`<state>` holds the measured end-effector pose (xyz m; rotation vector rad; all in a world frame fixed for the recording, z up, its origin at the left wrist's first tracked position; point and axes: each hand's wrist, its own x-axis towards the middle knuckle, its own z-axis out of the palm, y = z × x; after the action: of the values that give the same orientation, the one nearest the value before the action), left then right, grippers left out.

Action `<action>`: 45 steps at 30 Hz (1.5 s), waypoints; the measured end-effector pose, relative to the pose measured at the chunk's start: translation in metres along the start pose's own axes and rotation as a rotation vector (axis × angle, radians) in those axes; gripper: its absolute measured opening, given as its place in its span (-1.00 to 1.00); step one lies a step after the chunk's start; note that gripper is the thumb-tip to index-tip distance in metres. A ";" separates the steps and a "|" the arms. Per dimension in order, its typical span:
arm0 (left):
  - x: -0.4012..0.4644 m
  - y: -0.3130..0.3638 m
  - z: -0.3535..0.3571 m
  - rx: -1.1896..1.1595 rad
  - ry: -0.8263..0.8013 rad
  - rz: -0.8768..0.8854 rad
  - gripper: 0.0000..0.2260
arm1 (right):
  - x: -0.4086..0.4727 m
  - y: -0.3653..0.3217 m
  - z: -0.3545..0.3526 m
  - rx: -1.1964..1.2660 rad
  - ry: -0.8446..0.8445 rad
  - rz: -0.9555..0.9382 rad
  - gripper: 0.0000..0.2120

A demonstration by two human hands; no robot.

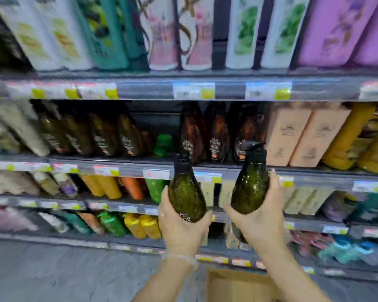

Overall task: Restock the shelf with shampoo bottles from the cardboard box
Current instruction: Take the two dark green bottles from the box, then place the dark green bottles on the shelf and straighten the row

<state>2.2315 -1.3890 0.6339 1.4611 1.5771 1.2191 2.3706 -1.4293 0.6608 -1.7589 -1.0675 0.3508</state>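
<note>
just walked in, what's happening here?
A person is restocking a store shelf. Each hand holds one dark green pump bottle: the left hand has the left bottle, the right hand the right bottle. Both are raised in front of the shelf, near a gap between the dark bottles. Neither is placed yet. The cardboard box sits below.

cardboard box (238,286): cut by bottom edge | price tags (193,90): blurred, unreadable | left bottle (187,192) label: partly hidden
</note>
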 end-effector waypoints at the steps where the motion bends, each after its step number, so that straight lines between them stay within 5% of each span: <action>1: 0.004 0.008 -0.021 -0.021 0.022 -0.012 -0.05 | -0.002 -0.022 0.005 -0.001 -0.027 -0.032 0.10; 12: 0.085 0.032 -0.276 -0.028 0.384 0.045 0.00 | -0.047 -0.244 0.138 0.144 -0.244 -0.352 0.12; 21: 0.174 -0.005 -0.452 0.044 0.494 0.103 -0.03 | -0.097 -0.367 0.294 0.284 -0.346 -0.386 0.12; 45: 0.481 0.027 -0.489 -0.173 0.230 0.308 -0.01 | 0.116 -0.510 0.478 0.199 0.093 -0.420 0.09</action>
<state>1.7161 -1.0140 0.8892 1.5312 1.3799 1.7099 1.8690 -0.9962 0.9118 -1.3222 -1.2546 0.1069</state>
